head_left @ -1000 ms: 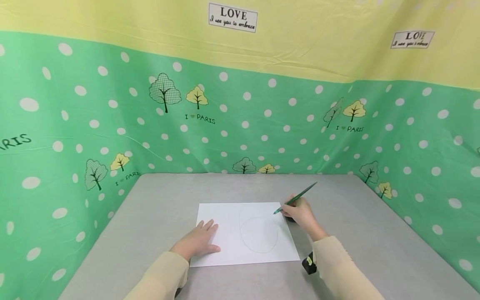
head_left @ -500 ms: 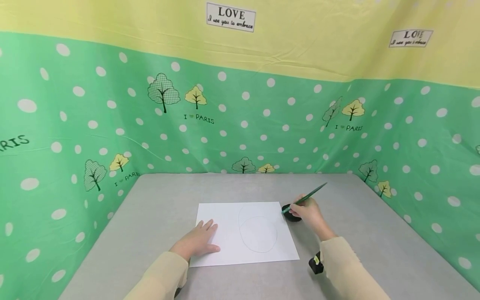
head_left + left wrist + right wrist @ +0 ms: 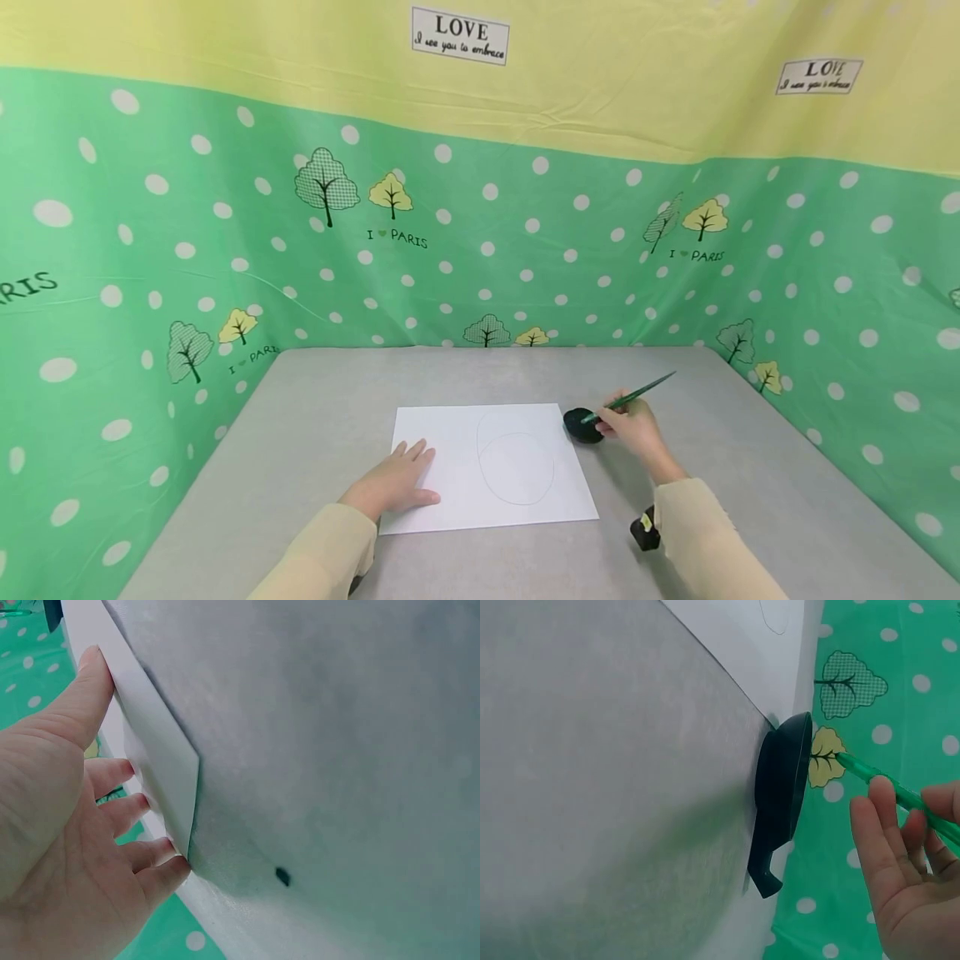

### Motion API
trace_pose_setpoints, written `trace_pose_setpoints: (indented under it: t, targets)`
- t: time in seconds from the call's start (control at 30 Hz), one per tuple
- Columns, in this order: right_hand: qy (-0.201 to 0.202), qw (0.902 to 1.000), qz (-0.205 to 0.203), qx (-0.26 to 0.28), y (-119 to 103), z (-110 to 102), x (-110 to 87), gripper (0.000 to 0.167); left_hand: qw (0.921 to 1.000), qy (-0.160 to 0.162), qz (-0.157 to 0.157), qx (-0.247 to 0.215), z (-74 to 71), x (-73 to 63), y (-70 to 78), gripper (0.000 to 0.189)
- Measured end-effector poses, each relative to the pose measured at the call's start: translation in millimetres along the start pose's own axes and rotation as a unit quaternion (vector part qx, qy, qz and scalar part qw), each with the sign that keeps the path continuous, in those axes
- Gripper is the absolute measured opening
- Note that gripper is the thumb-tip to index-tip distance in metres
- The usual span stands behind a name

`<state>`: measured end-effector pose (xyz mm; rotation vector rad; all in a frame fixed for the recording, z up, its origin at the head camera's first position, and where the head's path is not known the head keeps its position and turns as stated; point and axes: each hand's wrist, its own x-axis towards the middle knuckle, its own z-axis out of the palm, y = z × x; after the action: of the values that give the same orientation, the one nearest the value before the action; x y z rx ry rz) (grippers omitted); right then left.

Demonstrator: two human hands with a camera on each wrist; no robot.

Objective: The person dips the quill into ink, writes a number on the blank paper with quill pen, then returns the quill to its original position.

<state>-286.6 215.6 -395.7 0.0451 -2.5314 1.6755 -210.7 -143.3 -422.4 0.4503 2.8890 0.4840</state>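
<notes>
A white sheet of paper (image 3: 457,475) lies on the table with a thin, rounded line drawn on its right half. My left hand (image 3: 397,481) rests on the paper's left side, fingers spread and straight; the left wrist view shows its fingertips along the sheet (image 3: 157,742). In my right hand (image 3: 633,427) a slim green pen (image 3: 637,392) is pinched between thumb and fingers. Its tip overlaps a dark round dish (image 3: 579,425) in the head view. From the right wrist, the pen (image 3: 900,793) points toward the dish (image 3: 784,772), which has a short stub handle.
The dish stands right at the paper's right edge on the grey table (image 3: 337,375). Green and yellow printed cloth (image 3: 420,292) closes off the back and both sides. A small black box with a yellow label (image 3: 645,529) sits under the right wrist.
My right hand has moved right with the pen, from above the paper's upper right corner to over the dish, which shows more fully now. The left hand has stayed in place.
</notes>
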Motion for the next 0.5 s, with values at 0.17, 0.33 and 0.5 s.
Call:
trace_pose_setpoints:
  t: [0.17, 0.33, 0.5]
  targets:
    - [-0.006, 0.9996, 0.010, 0.027, 1.0, -2.9, -1.1, 0.012, 1.0000, 0.001, 0.001, 0.002, 0.5, 1.2, -0.7, 0.071]
    - [-0.009, 0.9992, 0.017, 0.036, 2.6, -4.0, -0.8, 0.014, 1.0000, 0.001, -0.001, 0.001, 1.1, 1.6, -0.5, 0.072]
    - [0.002, 0.9994, 0.015, 0.031, 5.8, -5.0, -0.7, 0.024, 1.0000, 0.000, -0.005, 0.002, 0.3, 0.5, -0.1, 0.072]
